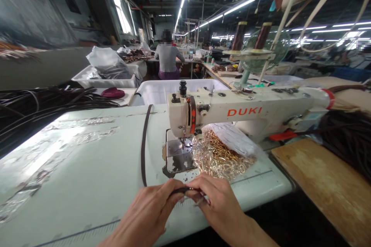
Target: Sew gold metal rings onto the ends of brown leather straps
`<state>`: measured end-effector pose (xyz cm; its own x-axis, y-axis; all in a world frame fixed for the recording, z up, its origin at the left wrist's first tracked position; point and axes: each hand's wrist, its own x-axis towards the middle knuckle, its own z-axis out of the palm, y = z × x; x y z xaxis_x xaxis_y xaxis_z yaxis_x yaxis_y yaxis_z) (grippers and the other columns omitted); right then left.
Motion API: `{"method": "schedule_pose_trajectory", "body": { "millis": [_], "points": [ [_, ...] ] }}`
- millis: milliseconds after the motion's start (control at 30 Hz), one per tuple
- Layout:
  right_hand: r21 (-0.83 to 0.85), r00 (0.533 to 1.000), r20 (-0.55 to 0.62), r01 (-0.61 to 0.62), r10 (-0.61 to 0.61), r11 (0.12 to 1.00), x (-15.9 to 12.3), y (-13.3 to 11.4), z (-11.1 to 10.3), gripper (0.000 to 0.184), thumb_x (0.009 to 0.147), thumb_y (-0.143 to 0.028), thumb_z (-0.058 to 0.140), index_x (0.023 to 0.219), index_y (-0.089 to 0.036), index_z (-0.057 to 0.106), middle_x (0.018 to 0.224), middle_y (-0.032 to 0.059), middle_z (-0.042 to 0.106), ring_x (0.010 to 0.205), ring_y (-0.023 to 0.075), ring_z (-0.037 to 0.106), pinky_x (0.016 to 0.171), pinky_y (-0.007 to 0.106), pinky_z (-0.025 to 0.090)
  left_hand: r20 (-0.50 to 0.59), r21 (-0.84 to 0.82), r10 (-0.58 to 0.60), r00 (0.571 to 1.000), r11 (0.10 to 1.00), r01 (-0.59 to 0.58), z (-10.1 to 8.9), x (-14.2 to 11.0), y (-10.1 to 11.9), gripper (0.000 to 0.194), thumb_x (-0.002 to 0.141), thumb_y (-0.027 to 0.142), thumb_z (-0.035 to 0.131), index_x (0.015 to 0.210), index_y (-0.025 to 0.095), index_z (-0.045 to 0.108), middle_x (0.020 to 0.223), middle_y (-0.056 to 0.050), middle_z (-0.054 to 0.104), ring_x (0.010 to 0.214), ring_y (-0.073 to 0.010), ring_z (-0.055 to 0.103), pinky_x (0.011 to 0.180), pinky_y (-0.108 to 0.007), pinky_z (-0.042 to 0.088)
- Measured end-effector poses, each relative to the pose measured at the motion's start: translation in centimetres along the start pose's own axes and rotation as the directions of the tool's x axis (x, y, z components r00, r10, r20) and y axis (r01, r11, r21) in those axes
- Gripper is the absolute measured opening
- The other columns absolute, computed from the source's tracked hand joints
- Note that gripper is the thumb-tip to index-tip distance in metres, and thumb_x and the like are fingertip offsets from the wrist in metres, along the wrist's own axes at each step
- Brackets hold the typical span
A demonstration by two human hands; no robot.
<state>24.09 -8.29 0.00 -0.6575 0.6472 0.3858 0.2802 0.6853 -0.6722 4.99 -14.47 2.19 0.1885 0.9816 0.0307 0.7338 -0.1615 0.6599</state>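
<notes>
Between my two hands a dark brown strap [144, 142] is pinched near the table's front edge. Its long part curves away over the table to the left of the needle. My left hand [155, 204] grips the strap between thumb and fingers. Close beside it, my right hand [218, 202] is closed on the strap's other side; a small pale, shiny bit shows under its fingers, too small to name. Just beyond the hands is the sewing machine [214, 108], its needle plate [178, 148] bare. A clear bag of gold-coloured metal hardware [222, 154] lies right of the needle.
Dark straps [58, 102] are heaped at the left, and more straps [348, 135] at the right by a wooden board [324, 185]. A white bin [153, 88] stands behind the machine. Thread cones [240, 36] rise above it. Farther back sits a person [168, 58].
</notes>
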Motion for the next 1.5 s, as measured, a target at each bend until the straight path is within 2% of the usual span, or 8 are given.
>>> {"method": "schedule_pose_trajectory", "body": {
  "millis": [333, 500, 600, 733, 1000, 1167, 1300, 1500],
  "points": [
    [0.071, 0.992, -0.039, -0.118, 0.121, 0.990, 0.2, 0.2, 0.7, 0.019, 0.093, -0.032, 0.050, 0.084, -0.019, 0.061, 0.075, -0.0003, 0.061, 0.067, 0.0129, 0.055, 0.062, 0.025, 0.036, -0.004, -0.032, -0.083, 0.997, 0.996, 0.082, -0.6, 0.8, -0.2, 0.025, 0.096, 0.036, 0.041, 0.096, 0.028, 0.065, 0.063, 0.007, 0.061, 0.050, -0.0096, 0.054, 0.054, -0.017, 0.040],
    [0.011, 0.977, 0.000, -0.214, 0.214, 0.977, 3.3, 1.7, 0.5, 0.021, 0.090, -0.033, 0.055, 0.077, -0.018, 0.061, 0.069, -0.0013, 0.063, 0.064, 0.0129, 0.055, 0.060, 0.023, 0.035, -0.018, 0.081, -0.054, 0.998, 0.995, 0.055, -2.1, 4.0, -1.6, 0.021, 0.090, 0.031, 0.047, 0.094, 0.024, 0.066, 0.083, 0.002, 0.068, 0.080, -0.0170, 0.062, 0.074, -0.025, 0.044],
    [-0.217, 0.958, 0.089, -0.248, 0.272, 0.944, 6.2, 3.0, 0.4, 0.023, 0.090, -0.035, 0.054, 0.076, -0.019, 0.064, 0.070, -0.0011, 0.066, 0.063, 0.0131, 0.058, 0.056, 0.023, 0.034, 0.025, 0.166, -0.027, 0.999, 0.986, 0.022, -2.8, 7.1, -3.8, 0.020, 0.086, 0.030, 0.049, 0.088, 0.023, 0.067, 0.087, -0.001, 0.066, 0.088, -0.0205, 0.060, 0.079, -0.029, 0.044],
    [-0.469, 0.943, 0.168, -0.181, 0.288, 0.865, 9.4, 4.8, 0.5, 0.026, 0.089, -0.040, 0.055, 0.082, -0.020, 0.070, 0.080, 0.0049, 0.071, 0.073, 0.0213, 0.063, 0.061, 0.027, 0.038, 0.122, 0.247, 0.005, 0.992, 0.968, -0.036, -3.1, 10.8, -6.0, 0.015, 0.080, 0.025, 0.053, 0.080, 0.021, 0.067, 0.079, 0.000, 0.066, 0.077, -0.0178, 0.060, 0.075, -0.028, 0.043],
    [-0.344, 0.912, 0.405, 0.089, 0.063, 0.935, 10.2, 6.8, -1.2, 0.018, 0.089, -0.034, 0.058, 0.102, -0.030, 0.070, 0.103, -0.0014, 0.071, 0.095, 0.0182, 0.063, 0.082, 0.025, 0.042, 0.309, 0.347, 0.008, 0.951, 0.930, -0.120, -3.4, 13.3, -6.4, 0.021, 0.086, 0.033, 0.061, 0.074, 0.016, 0.062, 0.067, 0.003, 0.059, 0.069, -0.0153, 0.058, 0.074, -0.034, 0.046],
    [-0.252, 0.893, 0.450, 0.144, -0.015, 0.957, 10.0, 7.7, -1.3, 0.022, 0.091, -0.024, 0.053, 0.101, -0.026, 0.072, 0.104, 0.0011, 0.070, 0.096, 0.0184, 0.062, 0.084, 0.026, 0.042, 0.282, 0.385, 0.011, 0.959, 0.914, -0.124, -3.6, 13.3, -6.2, 0.010, 0.079, 0.024, 0.065, 0.072, 0.018, 0.065, 0.068, 0.002, 0.061, 0.075, -0.0178, 0.060, 0.081, -0.039, 0.046],
    [-0.241, 0.893, 0.446, 0.182, -0.058, 0.953, 10.0, 7.9, -1.1, 0.022, 0.091, -0.023, 0.052, 0.103, -0.025, 0.071, 0.105, 0.0003, 0.070, 0.097, 0.0187, 0.061, 0.086, 0.027, 0.041, 0.048, 0.428, 0.059, 0.997, 0.901, -0.074, -3.3, 11.1, -6.7, 0.012, 0.080, 0.028, 0.067, 0.090, 0.022, 0.068, 0.093, -0.005, 0.066, 0.100, -0.0282, 0.057, 0.094, -0.051, 0.041],
    [-0.334, 0.890, 0.454, 0.200, -0.029, 0.921, 10.0, 7.4, -1.1, 0.023, 0.090, -0.020, 0.052, 0.103, -0.027, 0.070, 0.102, -0.0017, 0.070, 0.090, 0.0179, 0.063, 0.077, 0.027, 0.042, 0.000, 0.435, 0.327, 0.945, 0.851, -0.294, -1.1, 7.1, -6.9, 0.030, 0.098, 0.020, 0.034, 0.113, 0.018, 0.060, 0.107, -0.007, 0.062, 0.097, -0.0193, 0.060, 0.082, -0.032, 0.053]
  ]
}}
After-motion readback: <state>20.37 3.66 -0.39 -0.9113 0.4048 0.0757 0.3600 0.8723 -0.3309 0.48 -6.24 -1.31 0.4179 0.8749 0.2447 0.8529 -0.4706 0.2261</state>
